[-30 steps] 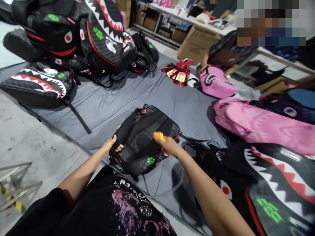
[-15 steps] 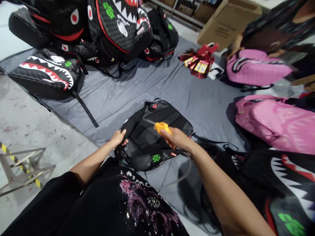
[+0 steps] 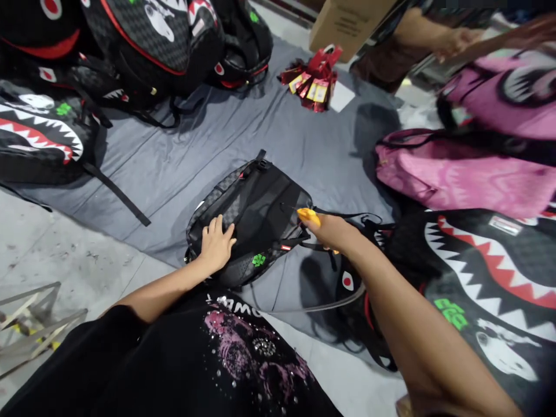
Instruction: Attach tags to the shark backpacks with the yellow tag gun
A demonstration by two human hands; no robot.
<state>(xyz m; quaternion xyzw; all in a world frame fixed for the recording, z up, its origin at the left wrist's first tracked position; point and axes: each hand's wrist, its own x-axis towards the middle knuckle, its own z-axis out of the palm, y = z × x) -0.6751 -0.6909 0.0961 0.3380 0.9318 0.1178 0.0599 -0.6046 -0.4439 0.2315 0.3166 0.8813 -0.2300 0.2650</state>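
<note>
Clock directions are taken from the black backpack (image 3: 264, 211), with 12 at the top of the view. The backpack lies at mid-view on a grey cloth (image 3: 282, 127), its strap side up.

Left hand (image 3: 216, 246): released, grasping nothing. It rests palm down at the backpack's 8 o'clock, fingers spread and touching the panel.

Right hand (image 3: 332, 230): closed around an orange tool (image 3: 308, 217), at the backpack's 3 o'clock edge. The front of the tool faces 9 o'clock. Contact between tool and backpack cannot be determined. A clear hose (image 3: 330, 307) runs below, at 4 to 5 o'clock; its connection to the tool is hidden.

Surroundings: red tags (image 3: 315, 81) are heaped at 1 o'clock, just beside a white card (image 3: 343, 97). A pink backpack (image 3: 469, 174) lies at 3 o'clock. A shark-mouth backpack (image 3: 39, 130) lies at 10 o'clock. A co-worker's hand (image 3: 456, 43) shows at 2 o'clock, blurred.
</note>
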